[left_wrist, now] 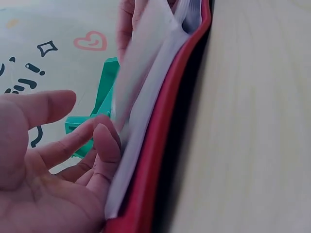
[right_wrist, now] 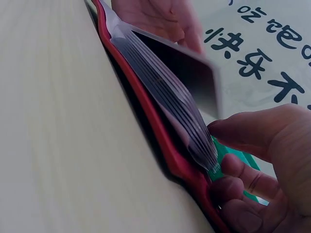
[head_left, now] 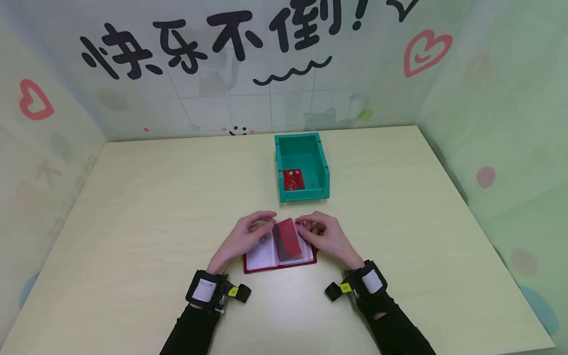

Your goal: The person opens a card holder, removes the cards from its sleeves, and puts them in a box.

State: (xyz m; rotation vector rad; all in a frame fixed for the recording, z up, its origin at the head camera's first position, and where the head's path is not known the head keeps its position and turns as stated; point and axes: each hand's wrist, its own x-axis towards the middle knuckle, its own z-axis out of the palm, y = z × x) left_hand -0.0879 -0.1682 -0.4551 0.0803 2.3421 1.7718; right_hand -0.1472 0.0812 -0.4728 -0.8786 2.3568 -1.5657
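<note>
A card holder (head_left: 262,256) with a red cover and pale sleeve pages lies spread on the table. One sleeve with a red card (head_left: 288,241) in it stands raised at a slant near the middle; its dark side shows in the right wrist view. My left hand (head_left: 252,236) is at the left page, fingertips touching the page edge and thumb held apart. With thumb and bent fingers, my right hand (head_left: 326,236) pinches the stack of sleeves (right_wrist: 170,97) at the right. Part of the pages is hidden behind my hands.
Beyond the card holder stands a teal bin (head_left: 306,195) with a red card (head_left: 293,179) lying inside at its front left. The pale table (head_left: 155,207) meets printed wall panels at the back and both sides.
</note>
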